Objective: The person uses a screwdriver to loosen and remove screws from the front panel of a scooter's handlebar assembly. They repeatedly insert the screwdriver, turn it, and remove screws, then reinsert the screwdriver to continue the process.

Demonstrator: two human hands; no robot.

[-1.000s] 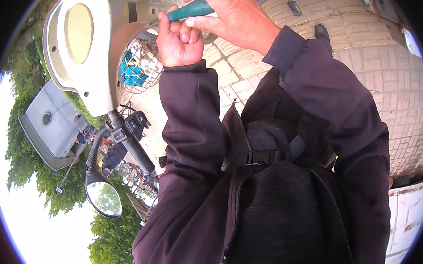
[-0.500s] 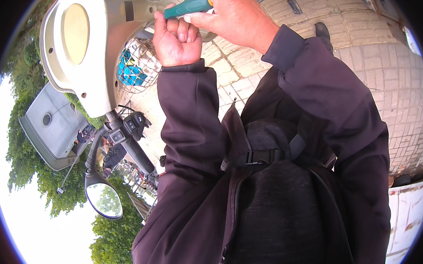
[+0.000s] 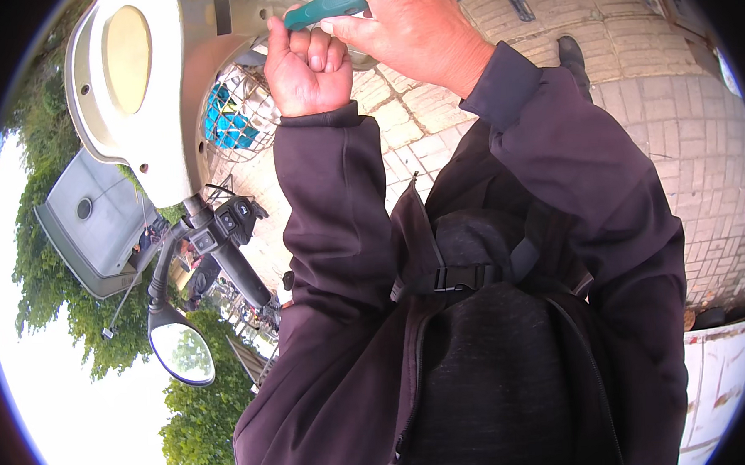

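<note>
Slightly leftward in the view, the green handle [image 3: 324,8], the right hand [image 3: 430,39] and the left hand [image 3: 309,77] are seen shifted since the earlier frame, as is the cream panel [image 3: 155,117]. By the right hand, the handle is gripped near its rear, to the right of the panel; its front is met by the curled left fingers, though whether anything is pinched there cannot be told. Whatever extends beyond the front end is hidden. Control is probably best kept if the front is lightly steadied and even force is applied by the right wrist. Leftward, movement is bounded by the panel's edge, the wire basket [image 3: 255,121] and the handlebar grip [image 3: 243,273] near the left sleeve [image 3: 329,193]; more room is offered rightward, over the paving [image 3: 605,48].
</note>
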